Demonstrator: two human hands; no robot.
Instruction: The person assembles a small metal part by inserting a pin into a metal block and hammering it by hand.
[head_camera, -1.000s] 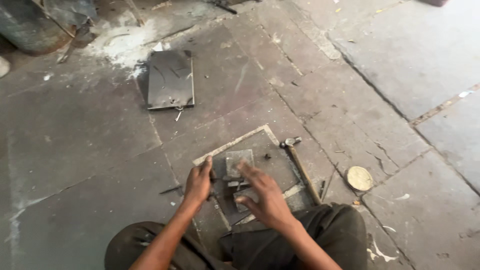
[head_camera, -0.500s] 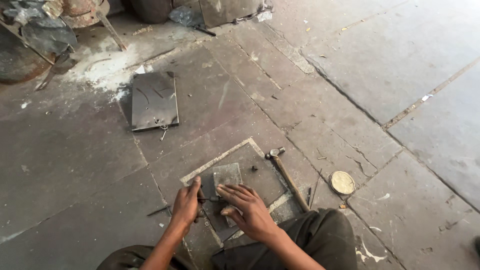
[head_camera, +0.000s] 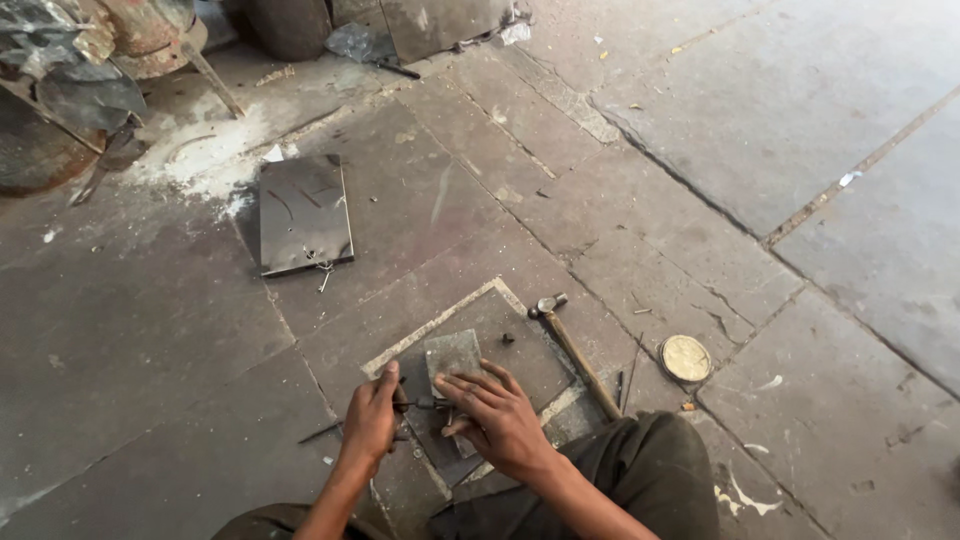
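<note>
The person sits on a stone floor (head_camera: 780, 150) and works low in the head view, both hands over a dark square metal plate (head_camera: 520, 345) set into the paving with a pale border. On that plate lies a small grey metal sheet (head_camera: 452, 352), tilted slightly, its far edge pointing away from the person. The right hand (head_camera: 492, 412) rests on the near edge of this sheet, fingers spread and pressed flat against it, touching it. The left hand (head_camera: 372, 418) is just beside the sheet's near left corner, curled into a fist around a thin dark tool (head_camera: 420, 404) whose shaft runs across toward the right hand; what the tool's tip meets is hidden under the fingers.

A hammer (head_camera: 572, 352) with a wooden handle lies just right of the plate, head away from the person. Farther right, well apart from the hands, sits 1 round yellowish lid (head_camera: 686, 357), flat on the floor; any marking on it is too small to tell. Up and left lies a larger dark rectangular metal sheet (head_camera: 303, 213) near a patch of white powder (head_camera: 205, 160). Rusty metal drums (head_camera: 140, 30) stand at the top left corner.
</note>
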